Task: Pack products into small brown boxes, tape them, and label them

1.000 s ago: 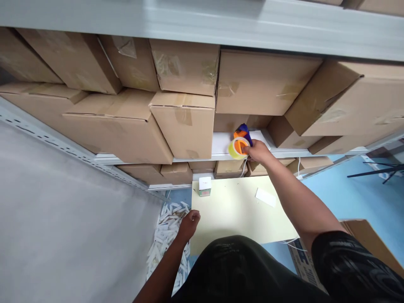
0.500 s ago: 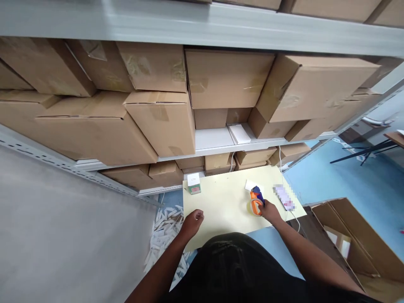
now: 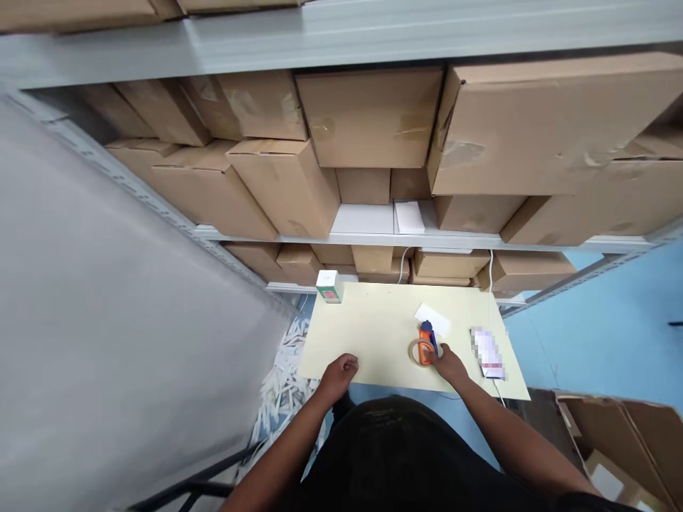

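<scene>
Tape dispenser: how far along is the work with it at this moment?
Done: the tape dispenser sits on the yellow table. In hand: the right hand grips it; the left hand rests fisted at the table's near edge. Left: the small white box at the far corner stands apart, untouched by either hand.

Orange-and-blue tape dispenser (image 3: 425, 346) at right hand (image 3: 449, 364); pale yellow table (image 3: 373, 334); brown boxes (image 3: 368, 117); blue floor (image 3: 597, 334); white-and-green small box (image 3: 329, 286).

Left hand (image 3: 341, 370) fisted, right hand (image 3: 449, 363) closed
</scene>
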Action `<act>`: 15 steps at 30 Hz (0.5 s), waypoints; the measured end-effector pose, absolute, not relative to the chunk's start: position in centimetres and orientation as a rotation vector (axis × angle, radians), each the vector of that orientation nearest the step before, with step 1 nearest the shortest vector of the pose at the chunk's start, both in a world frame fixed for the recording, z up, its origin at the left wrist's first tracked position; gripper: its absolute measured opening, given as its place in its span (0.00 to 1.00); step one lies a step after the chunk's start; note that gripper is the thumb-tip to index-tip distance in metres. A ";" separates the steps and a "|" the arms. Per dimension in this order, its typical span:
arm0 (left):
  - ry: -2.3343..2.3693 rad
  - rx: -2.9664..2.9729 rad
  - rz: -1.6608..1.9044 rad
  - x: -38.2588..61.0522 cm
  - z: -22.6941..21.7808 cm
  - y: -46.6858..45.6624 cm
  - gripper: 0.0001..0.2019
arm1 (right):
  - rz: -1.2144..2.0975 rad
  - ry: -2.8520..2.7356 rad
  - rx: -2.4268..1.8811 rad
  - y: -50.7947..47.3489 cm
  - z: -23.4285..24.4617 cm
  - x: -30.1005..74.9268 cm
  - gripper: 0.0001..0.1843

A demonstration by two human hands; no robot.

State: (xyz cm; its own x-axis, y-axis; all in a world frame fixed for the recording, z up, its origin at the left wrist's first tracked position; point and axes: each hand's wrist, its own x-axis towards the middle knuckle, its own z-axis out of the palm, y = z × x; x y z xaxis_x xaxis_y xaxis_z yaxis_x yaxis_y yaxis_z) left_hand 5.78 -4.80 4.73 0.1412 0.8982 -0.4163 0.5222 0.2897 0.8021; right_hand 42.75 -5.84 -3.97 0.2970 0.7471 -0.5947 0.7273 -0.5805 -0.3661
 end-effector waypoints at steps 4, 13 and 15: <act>1.584 1.333 0.524 6.8 5.6 -7.8 0.10 | 1.159 -1.428 -2.406 -7.3 -2.7 44.6 0.36; 1.718 1.226 0.733 4.1 7.4 -14.6 0.08 | 1.110 -1.588 -2.000 -6.3 2.0 40.9 0.26; 1.745 1.194 0.795 3.1 7.5 -16.6 0.09 | 1.110 -1.658 -1.937 -5.6 2.7 38.6 0.26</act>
State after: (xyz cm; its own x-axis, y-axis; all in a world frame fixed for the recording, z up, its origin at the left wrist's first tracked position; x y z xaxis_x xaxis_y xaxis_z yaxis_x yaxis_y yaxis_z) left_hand 3.06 -16.61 7.47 -0.1788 0.9394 -0.2924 0.3957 0.3408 0.8528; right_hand 38.62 -5.59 2.73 0.0033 0.9447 -0.3278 0.6630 -0.2475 -0.7065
